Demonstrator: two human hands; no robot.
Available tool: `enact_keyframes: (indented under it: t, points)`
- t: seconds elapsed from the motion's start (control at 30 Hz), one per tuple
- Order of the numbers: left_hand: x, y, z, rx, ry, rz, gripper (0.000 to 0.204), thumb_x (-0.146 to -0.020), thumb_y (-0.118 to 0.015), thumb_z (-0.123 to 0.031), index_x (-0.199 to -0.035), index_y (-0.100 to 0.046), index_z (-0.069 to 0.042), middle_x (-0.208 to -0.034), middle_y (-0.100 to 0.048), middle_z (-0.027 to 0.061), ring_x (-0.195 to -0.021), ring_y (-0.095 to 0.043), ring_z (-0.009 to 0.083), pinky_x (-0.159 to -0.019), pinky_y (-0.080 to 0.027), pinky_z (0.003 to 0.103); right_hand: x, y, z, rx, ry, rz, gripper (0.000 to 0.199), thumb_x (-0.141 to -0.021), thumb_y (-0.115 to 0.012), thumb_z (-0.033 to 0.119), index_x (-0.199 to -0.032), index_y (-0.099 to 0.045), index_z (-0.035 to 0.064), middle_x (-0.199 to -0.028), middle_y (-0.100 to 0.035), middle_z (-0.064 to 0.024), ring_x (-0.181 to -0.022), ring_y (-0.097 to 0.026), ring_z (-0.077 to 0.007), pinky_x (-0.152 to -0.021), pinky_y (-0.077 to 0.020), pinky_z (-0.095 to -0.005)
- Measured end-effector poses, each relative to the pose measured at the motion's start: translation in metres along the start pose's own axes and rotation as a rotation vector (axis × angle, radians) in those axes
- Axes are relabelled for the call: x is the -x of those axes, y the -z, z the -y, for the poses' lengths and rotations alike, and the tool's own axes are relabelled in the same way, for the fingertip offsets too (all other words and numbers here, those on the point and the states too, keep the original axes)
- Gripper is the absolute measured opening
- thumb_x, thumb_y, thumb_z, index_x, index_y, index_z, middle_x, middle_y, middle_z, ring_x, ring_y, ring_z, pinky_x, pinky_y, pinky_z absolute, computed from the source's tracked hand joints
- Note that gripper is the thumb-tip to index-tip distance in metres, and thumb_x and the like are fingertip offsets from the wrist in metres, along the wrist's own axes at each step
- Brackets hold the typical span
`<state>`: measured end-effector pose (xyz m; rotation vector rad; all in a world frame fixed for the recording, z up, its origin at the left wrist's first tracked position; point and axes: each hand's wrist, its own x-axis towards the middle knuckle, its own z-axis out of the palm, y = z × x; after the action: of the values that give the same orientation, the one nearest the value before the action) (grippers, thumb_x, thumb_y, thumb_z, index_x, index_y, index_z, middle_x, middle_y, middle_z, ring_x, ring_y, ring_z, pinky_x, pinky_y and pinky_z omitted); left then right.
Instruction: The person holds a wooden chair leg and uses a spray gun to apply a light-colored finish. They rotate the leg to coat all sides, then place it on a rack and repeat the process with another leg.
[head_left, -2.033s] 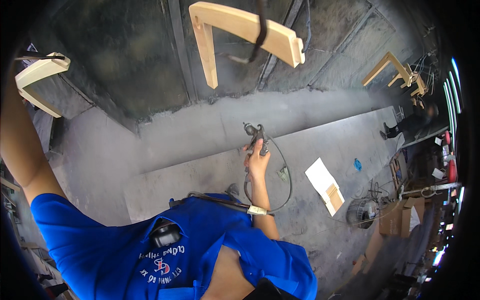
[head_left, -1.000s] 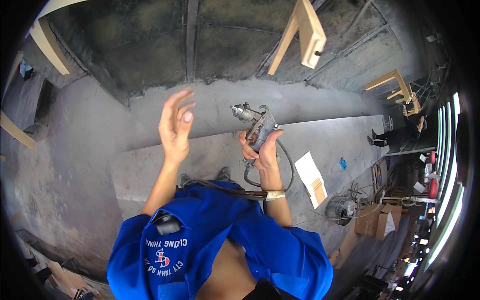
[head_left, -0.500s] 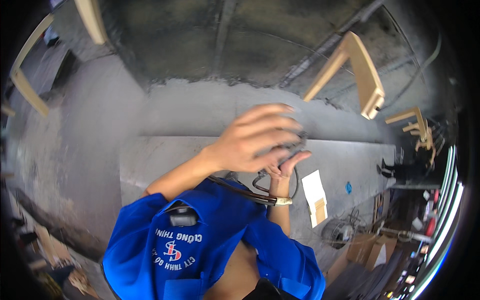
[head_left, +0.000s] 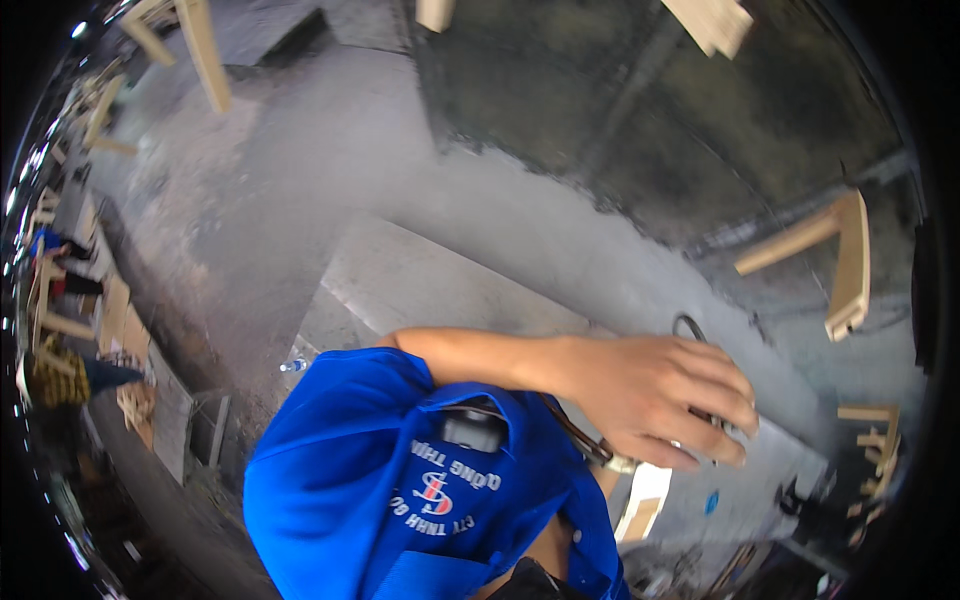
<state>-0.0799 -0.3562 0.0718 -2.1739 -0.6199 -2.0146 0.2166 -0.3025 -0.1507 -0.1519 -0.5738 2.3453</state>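
My left hand [head_left: 672,395] is in front of my chest at right of centre, back upward, with its fingers bent over a dark thing [head_left: 708,418] that mostly hides beneath them. I cannot make out its kind. Above the knuckles a thin dark loop [head_left: 688,322] sticks out, like a cord or hose. A dark hose [head_left: 572,425] with a pale band near its end runs from my chest to below the left wrist. My right hand is hidden behind the left; only a bit of right forearm shows.
A grey bench top [head_left: 450,280] lies beneath my arms. On it are a white and tan flat piece [head_left: 645,503] and a small blue thing [head_left: 711,502]. An L-shaped wooden frame [head_left: 850,265] hangs at right. A plastic bottle [head_left: 293,366] stands left. People [head_left: 60,375] are far left.
My view has turned left, and things have shifted and tilted. My left hand has swung right and lower, its spread fingers now bent. The right hand's thumb has gone out of sight.
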Motion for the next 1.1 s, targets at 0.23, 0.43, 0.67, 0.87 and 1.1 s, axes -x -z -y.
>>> enact_keyframes:
  t: [0.23,0.43,0.67,0.87,1.1]
  points:
    - [0.011,-0.007,-0.008,0.06,0.017,0.044,0.034,-0.093,-0.072,-0.023,-0.121,-0.071,-0.005,-0.122,-0.063,0.0149,-0.113,-0.06,0.0335,-0.092,-0.051,0.049,-0.009,0.012,-0.006,-0.025,-0.041,0.025,0.109,-0.073,-0.031,0.1,-0.117,-0.063,0.0058,-0.061,-0.059,-0.0056,-0.037,-0.044,-0.0118,-0.034,-0.0334,-0.0263]
    - [0.03,-0.001,0.015,0.018,0.106,0.041,0.035,-0.094,-0.072,-0.027,-0.122,-0.071,-0.006,-0.123,-0.063,0.0129,-0.114,-0.06,0.0328,-0.094,-0.051,0.049,-0.037,0.015,-0.014,-0.056,-0.075,0.06,0.105,-0.075,-0.035,0.098,-0.123,-0.063,0.0088,-0.064,-0.062,-0.0066,-0.038,-0.047,-0.0124,-0.035,-0.0343,-0.0261]
    - [0.042,0.094,0.059,-0.403,0.178,-0.093,0.036,-0.089,-0.076,-0.028,-0.12,-0.073,-0.01,-0.123,-0.068,0.0108,-0.117,-0.064,0.0324,-0.096,-0.053,0.046,-0.088,0.01,-0.028,-0.188,0.047,-0.01,0.102,-0.077,-0.04,0.097,-0.129,-0.063,0.0122,-0.067,-0.064,-0.0078,-0.039,-0.05,-0.0132,-0.035,-0.0354,-0.0259]
    - [0.049,0.245,0.107,-0.717,0.604,-0.497,0.029,-0.098,-0.072,-0.022,-0.121,-0.073,-0.004,-0.12,-0.072,0.0083,-0.112,-0.068,0.0202,-0.098,-0.052,0.034,-0.164,0.018,-0.055,-0.399,0.042,0.263,0.099,-0.079,-0.044,0.095,-0.135,-0.063,0.0152,-0.07,-0.067,-0.0089,-0.04,-0.052,-0.0138,-0.035,-0.0363,-0.0257]
    - [0.061,0.36,0.171,-0.952,0.608,-0.497,0.044,-0.104,-0.064,-0.022,-0.14,-0.06,0.003,-0.144,-0.061,0.0189,-0.126,-0.063,0.0277,-0.108,-0.051,0.037,-0.229,0.02,-0.092,-0.287,0.09,0.6,0.109,-0.074,-0.035,0.1,-0.122,-0.065,0.0064,-0.069,-0.067,-0.0129,-0.04,-0.052,-0.0149,-0.034,-0.0388,-0.0274]
